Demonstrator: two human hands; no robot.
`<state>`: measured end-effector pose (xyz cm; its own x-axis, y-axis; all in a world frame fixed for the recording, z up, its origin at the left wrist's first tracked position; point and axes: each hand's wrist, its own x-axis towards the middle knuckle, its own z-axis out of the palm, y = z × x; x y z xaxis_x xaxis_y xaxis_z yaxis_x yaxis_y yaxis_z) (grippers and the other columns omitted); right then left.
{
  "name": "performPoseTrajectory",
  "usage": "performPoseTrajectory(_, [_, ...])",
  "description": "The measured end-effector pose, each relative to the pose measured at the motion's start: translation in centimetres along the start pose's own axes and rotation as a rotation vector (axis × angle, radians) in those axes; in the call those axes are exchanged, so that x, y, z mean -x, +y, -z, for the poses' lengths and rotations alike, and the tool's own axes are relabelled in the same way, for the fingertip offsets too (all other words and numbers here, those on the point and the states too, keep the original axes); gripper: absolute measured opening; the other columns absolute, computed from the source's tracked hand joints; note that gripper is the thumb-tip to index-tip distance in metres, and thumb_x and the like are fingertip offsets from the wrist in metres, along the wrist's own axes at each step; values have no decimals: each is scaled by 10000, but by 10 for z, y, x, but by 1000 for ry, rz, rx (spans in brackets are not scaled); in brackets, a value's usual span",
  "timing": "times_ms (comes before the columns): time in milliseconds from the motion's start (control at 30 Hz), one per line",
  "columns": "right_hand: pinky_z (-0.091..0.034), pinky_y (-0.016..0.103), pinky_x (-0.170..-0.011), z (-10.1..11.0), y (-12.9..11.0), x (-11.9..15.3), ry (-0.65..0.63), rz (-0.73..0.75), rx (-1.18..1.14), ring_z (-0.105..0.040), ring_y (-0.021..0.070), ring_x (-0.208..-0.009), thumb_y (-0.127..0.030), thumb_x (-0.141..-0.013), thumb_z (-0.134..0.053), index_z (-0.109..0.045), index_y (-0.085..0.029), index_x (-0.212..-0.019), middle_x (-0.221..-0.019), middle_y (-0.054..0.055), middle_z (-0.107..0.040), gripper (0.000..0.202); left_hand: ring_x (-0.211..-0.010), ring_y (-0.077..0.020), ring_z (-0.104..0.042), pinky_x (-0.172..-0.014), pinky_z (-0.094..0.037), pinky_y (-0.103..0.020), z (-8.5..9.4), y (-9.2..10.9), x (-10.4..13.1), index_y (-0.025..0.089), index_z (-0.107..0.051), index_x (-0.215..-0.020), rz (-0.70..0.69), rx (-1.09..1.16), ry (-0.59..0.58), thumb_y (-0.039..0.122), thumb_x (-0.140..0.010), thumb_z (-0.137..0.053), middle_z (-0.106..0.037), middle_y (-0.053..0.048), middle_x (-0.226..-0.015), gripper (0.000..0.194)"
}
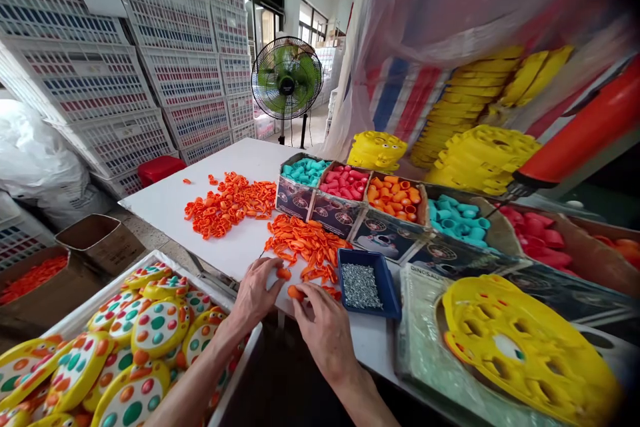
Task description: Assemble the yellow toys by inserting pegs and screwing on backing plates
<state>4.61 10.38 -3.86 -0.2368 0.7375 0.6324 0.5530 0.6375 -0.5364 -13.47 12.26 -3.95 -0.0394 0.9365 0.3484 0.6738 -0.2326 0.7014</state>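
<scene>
My left hand [257, 290] is at the front edge of the white table [170, 190], its thumb and fingers closed on a small orange piece [284, 273]. Just to its right, my right hand [323, 323] pinches another orange piece [296, 292]. The two pieces are close together but apart. Behind my hands lies a pile of slim orange parts [307, 243], and a second pile of curled orange parts [230, 203] is farther back. A blue tray [393, 287] of small metal screws [361, 285] sits right of my right hand.
Boxes of teal [306, 171], pink [345, 182] and orange parts [394, 197] line the table's back right. A yellow shell [525, 347] lies at right; a red-orange tool [585, 127] hangs above. A crate of finished-looking yellow toys [157, 323] is at left, a fan [287, 83] behind.
</scene>
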Motion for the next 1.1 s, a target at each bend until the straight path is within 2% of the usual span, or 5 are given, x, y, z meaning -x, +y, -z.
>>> performPoseTrajectory(133, [-597,326,-796,3,4,-6,2,-30,-31,-746,215,-890,-195,-981,-568,-674,-182,-1085,-1004,80,-769,149,-1023,-276,-679,-959,-541,-440,1,-2,2,238,-729,-1009,-25,-41,-22,238,-880,-672,-777,-60,-990,140])
performPoseTrajectory(300, [-604,303,-756,4,3,-4,-7,-65,-63,-745,202,-846,-208,-986,-562,-679,-187,-1070,-985,81,-769,145,-985,-258,-700,-934,-543,-414,10,-7,5,233,-731,-1056,-7,-69,-20,309,-916,-665,-781,-63,-991,172])
performPoseTrajectory(700, [-605,313,-766,2,6,-5,-16,-75,-35,-749,213,-843,-214,-984,-543,-691,-185,-1064,-995,100,-775,171,-1026,-249,-673,-940,-541,-416,20,-5,10,216,-711,-1085,-78,-83,-54,173,-951,-494,-769,-80,-1043,258])
performPoseTrajectory(900, [-589,302,-785,-3,10,-16,-72,-100,-25,-750,206,-882,-216,-990,-546,-688,-185,-1078,-1027,83,-774,170,-1059,-273,-630,-966,-515,-431,16,0,13,227,-732,-1113,-120,-92,-123,272,-941,-622,-744,-90,-1091,209])
performPoseTrajectory(1100, [-559,305,-799,-18,8,-33,-131,-96,47,-743,215,-917,-168,-923,-662,-703,-213,-1065,-1021,38,-784,155,-997,-248,-652,-923,-537,-375,38,-4,1,301,-767,-1114,-168,-78,-260,299,-966,-599,-756,-55,-1023,225])
